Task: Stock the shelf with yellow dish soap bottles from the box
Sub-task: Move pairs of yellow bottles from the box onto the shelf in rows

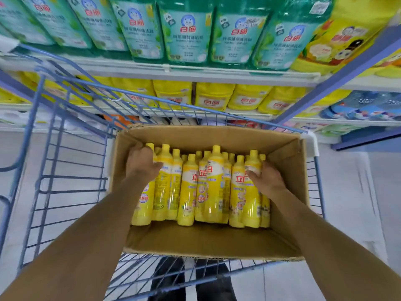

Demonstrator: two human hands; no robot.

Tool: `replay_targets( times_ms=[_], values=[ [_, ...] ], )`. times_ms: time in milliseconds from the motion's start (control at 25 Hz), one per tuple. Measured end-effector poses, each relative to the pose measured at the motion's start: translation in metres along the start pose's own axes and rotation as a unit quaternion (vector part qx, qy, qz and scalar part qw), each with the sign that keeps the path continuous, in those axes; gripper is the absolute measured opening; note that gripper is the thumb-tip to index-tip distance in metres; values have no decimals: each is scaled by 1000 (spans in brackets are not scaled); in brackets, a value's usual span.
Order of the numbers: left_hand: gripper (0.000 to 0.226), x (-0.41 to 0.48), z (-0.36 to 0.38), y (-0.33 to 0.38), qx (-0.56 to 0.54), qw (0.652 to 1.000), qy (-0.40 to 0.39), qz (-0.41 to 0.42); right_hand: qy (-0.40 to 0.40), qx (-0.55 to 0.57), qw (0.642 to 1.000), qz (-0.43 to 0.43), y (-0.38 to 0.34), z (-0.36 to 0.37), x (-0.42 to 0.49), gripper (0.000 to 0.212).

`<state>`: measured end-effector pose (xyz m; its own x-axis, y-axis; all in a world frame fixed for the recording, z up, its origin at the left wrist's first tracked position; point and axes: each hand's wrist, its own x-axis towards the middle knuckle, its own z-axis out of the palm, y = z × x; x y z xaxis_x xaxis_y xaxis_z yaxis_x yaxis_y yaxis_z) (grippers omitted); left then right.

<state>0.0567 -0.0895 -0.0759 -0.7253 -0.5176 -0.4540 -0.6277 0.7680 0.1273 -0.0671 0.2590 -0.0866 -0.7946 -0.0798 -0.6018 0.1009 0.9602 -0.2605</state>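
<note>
An open cardboard box [208, 240] sits in a blue wire cart and holds several upright yellow dish soap bottles [188, 190]. My left hand [141, 161] is inside the box at its left end, fingers curled round the leftmost bottle [142, 205] near its neck. My right hand [268, 178] is at the right end, with thumb and fingers wrapped round the shoulder of a bottle [251, 196] there. Both forearms reach in from the bottom of the view.
The blue wire cart [65, 181] stands against shelving. The top shelf [173, 69] carries large green refill bottles, the one below carries yellow jugs [213, 97]. A blue shelf post [338, 77] slants at the right. My shoes show under the cart on the pale floor.
</note>
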Motion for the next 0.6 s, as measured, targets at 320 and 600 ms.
replay_targets(
  times_ms=[320, 600],
  values=[
    [34, -21, 29, -9, -189, 978, -74, -46, 55, 13, 998, 11, 5, 15, -6, 53],
    [46, -17, 57, -24, -281, 951, -107, -71, 29, 88, 994, 54, 25, 23, 4, 60]
  ],
)
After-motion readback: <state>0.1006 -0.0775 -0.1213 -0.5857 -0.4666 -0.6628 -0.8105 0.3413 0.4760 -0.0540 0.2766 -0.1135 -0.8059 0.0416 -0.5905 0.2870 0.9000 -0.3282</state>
